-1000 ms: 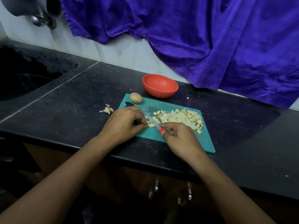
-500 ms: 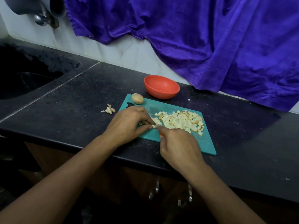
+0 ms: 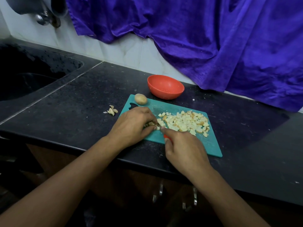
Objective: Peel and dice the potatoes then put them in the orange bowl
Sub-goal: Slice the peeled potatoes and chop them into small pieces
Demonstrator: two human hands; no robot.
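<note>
A teal cutting board [image 3: 211, 145] lies on the black counter. A pile of diced potato [image 3: 185, 122] covers its middle. My left hand [image 3: 131, 126] pinches a small potato piece [image 3: 151, 124] at the pile's left edge. My right hand [image 3: 185, 149] grips a knife with a red handle [image 3: 166, 137]; most of the blade is hidden between my fingers and the potato piece. One whole unpeeled potato [image 3: 140, 99] rests on the board's far left corner. Just behind the board stands the orange bowl [image 3: 165, 86], with nothing visible inside.
A few peel scraps [image 3: 112, 110] lie on the counter left of the board. A dark sink [image 3: 27, 79] sits at the far left under a tap [image 3: 44, 18]. Purple cloth [image 3: 213, 38] hangs over the tiled wall behind. The counter's front edge runs under my wrists.
My right hand has drawn the knife in toward my left fingertips, so the blade that showed a second ago is now mostly covered. My left hand has stayed on the potato piece.
</note>
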